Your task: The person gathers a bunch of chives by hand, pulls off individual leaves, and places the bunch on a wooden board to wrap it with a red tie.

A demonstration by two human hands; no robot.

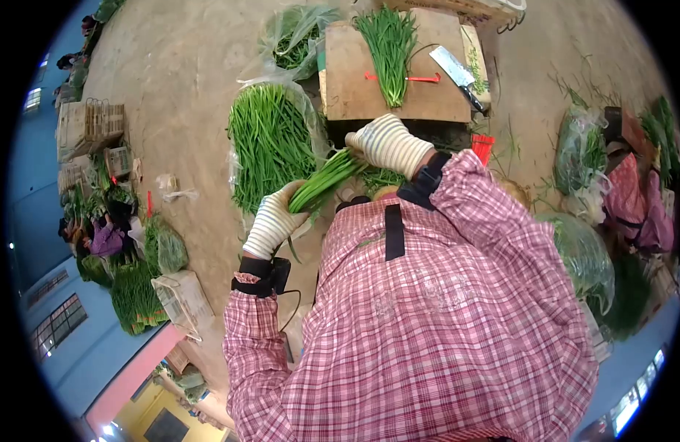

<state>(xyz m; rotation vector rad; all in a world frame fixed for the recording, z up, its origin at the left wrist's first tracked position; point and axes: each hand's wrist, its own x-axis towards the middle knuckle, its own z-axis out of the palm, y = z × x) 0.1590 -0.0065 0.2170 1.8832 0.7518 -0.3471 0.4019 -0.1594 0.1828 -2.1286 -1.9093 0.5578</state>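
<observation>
A bunch of long green stalks (325,179) lies between my two hands. My left hand (274,221), in a striped knit glove, is closed round its lower left end. My right hand (390,145), gloved the same way, grips the upper right end. Left of the bunch, a large heap of green stalks (270,144) fills an open plastic bag. In front of me, another green bunch (388,55) lies on a brown board (347,74) across a red tie (424,78). A cleaver (454,68) with a black handle rests to its right.
Red strips (482,147) hang at the board's near right corner. Behind the heap is another plastic bag of greens (296,48). Bagged greens (583,147) and a seated person (631,191) are at the right. Crates (89,127) and several people are farther left.
</observation>
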